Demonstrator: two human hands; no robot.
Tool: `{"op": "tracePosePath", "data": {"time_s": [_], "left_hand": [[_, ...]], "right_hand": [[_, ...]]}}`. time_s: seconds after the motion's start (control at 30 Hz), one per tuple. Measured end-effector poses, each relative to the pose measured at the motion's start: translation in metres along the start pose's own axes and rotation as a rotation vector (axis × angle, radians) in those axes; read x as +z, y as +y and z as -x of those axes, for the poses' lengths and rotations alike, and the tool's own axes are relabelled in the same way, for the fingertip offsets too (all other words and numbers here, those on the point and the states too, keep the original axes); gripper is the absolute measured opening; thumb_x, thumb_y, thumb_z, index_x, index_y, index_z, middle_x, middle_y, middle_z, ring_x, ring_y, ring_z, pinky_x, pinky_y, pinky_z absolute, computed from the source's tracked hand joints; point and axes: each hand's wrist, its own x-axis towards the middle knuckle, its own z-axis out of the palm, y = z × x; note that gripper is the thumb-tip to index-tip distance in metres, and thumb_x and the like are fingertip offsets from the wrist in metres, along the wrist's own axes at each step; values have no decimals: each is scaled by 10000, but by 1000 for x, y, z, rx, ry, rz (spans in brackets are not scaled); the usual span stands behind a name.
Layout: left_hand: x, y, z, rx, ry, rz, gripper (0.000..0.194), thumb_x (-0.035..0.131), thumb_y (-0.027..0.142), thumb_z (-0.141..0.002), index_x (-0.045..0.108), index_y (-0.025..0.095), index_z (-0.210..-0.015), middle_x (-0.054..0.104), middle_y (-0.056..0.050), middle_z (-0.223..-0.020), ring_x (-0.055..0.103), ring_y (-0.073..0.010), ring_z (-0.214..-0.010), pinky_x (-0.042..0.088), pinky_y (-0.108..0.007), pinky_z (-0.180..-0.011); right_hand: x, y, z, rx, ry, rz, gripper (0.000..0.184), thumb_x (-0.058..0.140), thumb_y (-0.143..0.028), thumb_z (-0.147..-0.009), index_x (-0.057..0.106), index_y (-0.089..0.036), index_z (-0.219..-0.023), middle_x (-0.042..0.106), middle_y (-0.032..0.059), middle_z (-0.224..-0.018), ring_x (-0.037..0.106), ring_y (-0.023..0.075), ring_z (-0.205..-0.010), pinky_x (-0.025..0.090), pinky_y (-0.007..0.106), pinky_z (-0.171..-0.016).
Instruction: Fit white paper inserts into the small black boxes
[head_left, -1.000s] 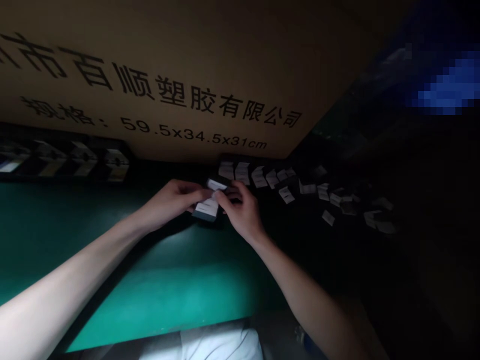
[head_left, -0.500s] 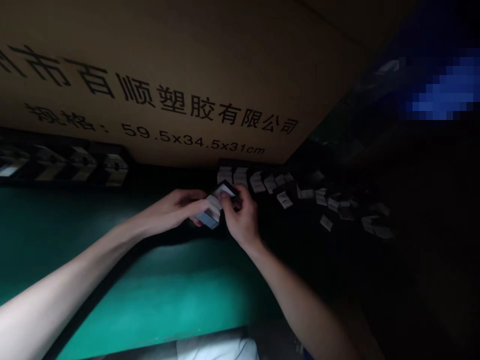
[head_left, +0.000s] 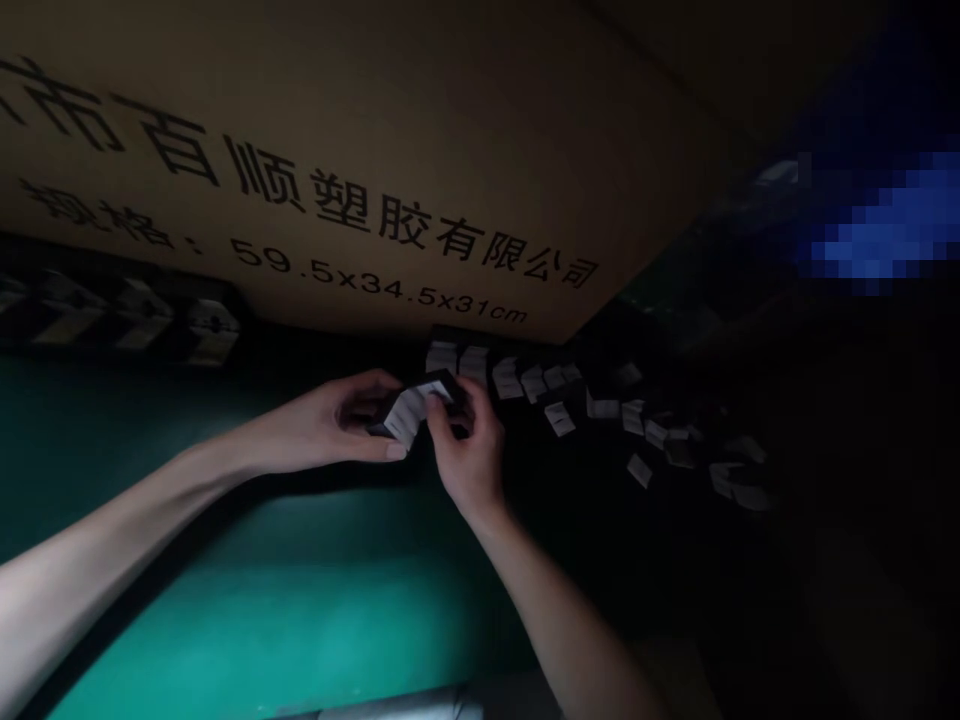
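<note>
A small black block with white angled faces [head_left: 409, 411] is held between my two hands above the table. My left hand [head_left: 351, 422] is closed on its left end, with the thumb along the lower front edge. My right hand [head_left: 474, 440] grips the right end, its thumb pressed on the white face and the fingers behind. Part of the block is hidden by my fingers. Just behind it, similar white-faced pieces [head_left: 473, 362] stand in a row.
A large printed cardboard box [head_left: 420, 130] stands along the back. More black-and-white pieces [head_left: 214, 330] line up at the left. Several loose white-faced pieces [head_left: 559, 419] are scattered to the right in shadow. The table top [head_left: 315, 620] is green.
The block has been turned in my hands, so its white faces show more and its bluish-grey side is out of sight. My left thumb has moved down to its lower edge.
</note>
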Motion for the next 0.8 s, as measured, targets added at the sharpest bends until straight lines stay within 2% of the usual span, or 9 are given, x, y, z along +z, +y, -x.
{"op": "tracePosePath", "data": {"time_s": [0.1,0.23,0.33,0.43,0.5,0.57,0.63,0.73,0.8], "left_hand": [[-1,-3,0,-15,-29,-22,541,829,504,-778,679,243,-1227,751,-81,-1177,711,-299,-1088,607,-326,-842],[-2,-5,0,-19,-56,-22,535,818,519,-792,679,229,-1219,749,-93,-1164,708,-295,-1084,598,-330,-835],[-2,-5,0,-28,-28,-7,555,820,534,-794,665,239,-1237,737,-91,-1180,706,-292,-1081,598,-324,-828],[-1,-5,1,-33,24,7,578,823,546,-790,647,249,-1253,735,-84,-1167,715,-278,-1027,596,-321,-803],[0,-5,1,-31,68,19,602,832,555,-776,633,250,-1255,738,-78,-1138,719,-270,-979,593,-326,-776],[1,-4,2,-24,113,22,620,837,568,-763,620,246,-1246,736,-75,-1120,717,-268,-963,588,-331,-763],[3,-4,2,-9,145,20,627,834,584,-761,607,239,-1234,728,-74,-1115,711,-268,-975,581,-329,-764],[5,-2,2,9,166,23,630,835,593,-758,587,230,-1209,717,-65,-1088,704,-257,-968,576,-323,-759],[7,-2,2,14,150,34,624,839,580,-765,568,227,-1203,709,-60,-1078,705,-242,-942,582,-323,-757]], "right_hand": [[0,3,0,-58,-5,15,254,661,-385,-962,666,-222,-1156,772,66,-1108,738,205,-1028,621,360,-919],[0,8,-1,-63,-19,5,211,649,-371,-977,662,-222,-1126,773,46,-1024,746,195,-959,629,347,-867],[0,8,-1,-70,-29,29,260,648,-391,-986,642,-224,-1186,762,66,-1102,740,200,-1007,629,360,-881],[-2,3,0,-146,34,95,377,698,-384,-961,598,-223,-1286,708,105,-1216,701,213,-1108,619,368,-903],[-4,-1,1,-250,103,151,353,720,-338,-945,604,-212,-1253,671,119,-1206,674,214,-1112,613,359,-880],[-6,-4,1,-360,145,200,186,699,-275,-955,640,-207,-1118,662,100,-1094,669,197,-1029,607,336,-835],[-6,-4,2,-421,112,234,22,653,-230,-979,658,-209,-976,663,55,-928,668,162,-872,593,294,-761],[-4,1,3,-395,-1,248,116,626,-224,-993,682,-207,-894,682,9,-770,630,115,-644,542,232,-611],[-3,4,4,-336,-36,256,136,627,-249,-992,712,-204,-897,717,9,-751,633,111,-591,527,224,-573]]}}
